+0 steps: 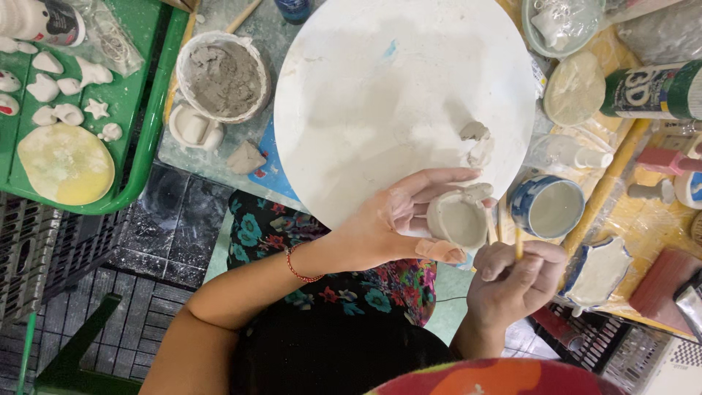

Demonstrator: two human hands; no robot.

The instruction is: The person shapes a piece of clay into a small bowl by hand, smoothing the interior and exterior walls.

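small grey clay cup, wet and unfired, cradled in left hand.

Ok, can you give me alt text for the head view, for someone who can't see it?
The left hand cradles a small grey clay cup while the right hand works it with a thin wooden tool, beside a round white board.

Green tray of clay shapes, bowl of grey clay.

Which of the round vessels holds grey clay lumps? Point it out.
The white bowl left of the round white board. It is full of rough grey clay; the blue-rimmed cup holds pale liquid, and the small clay cup in the left hand is empty.
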